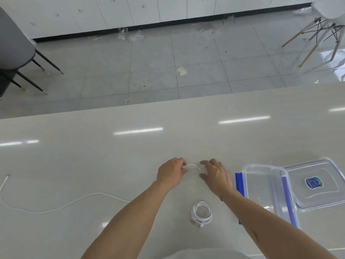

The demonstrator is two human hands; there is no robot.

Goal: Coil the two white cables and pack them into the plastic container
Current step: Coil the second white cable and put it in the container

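Left hand (172, 172): palm down on the table (130, 165), fingers curled in, thumb and fingertips pinching one end of the loose white cable (65, 204).

Right hand (216, 176): just beside the left, palm down, fingers half spread; the cable runs under its thumb side. It may be pinching the cable there, but the contact is hidden, so I cannot tell.

Loose white cable: a short arc of it bridges the small gap between the two hands. Its long run shows again to the outer side of the left forearm, lying in a slack wave across the table well away from that hand, and ending in a small plug (7, 177) far out on that side.

Coiled white cable (201, 214): a tidy round coil lying flat on the table between the two forearms, nearer the person than both hands, touched by neither. Its connectors stick out at the near edge.

Plastic container (265, 184): clear, rectangular, with blue clips, open, standing just to the outer side of the right wrist; the right forearm crosses in front of its near corner. No cable shows inside it.

Lid (317, 184): clear, with a blue label at its centre, lying flat against the container's far side from the right hand.
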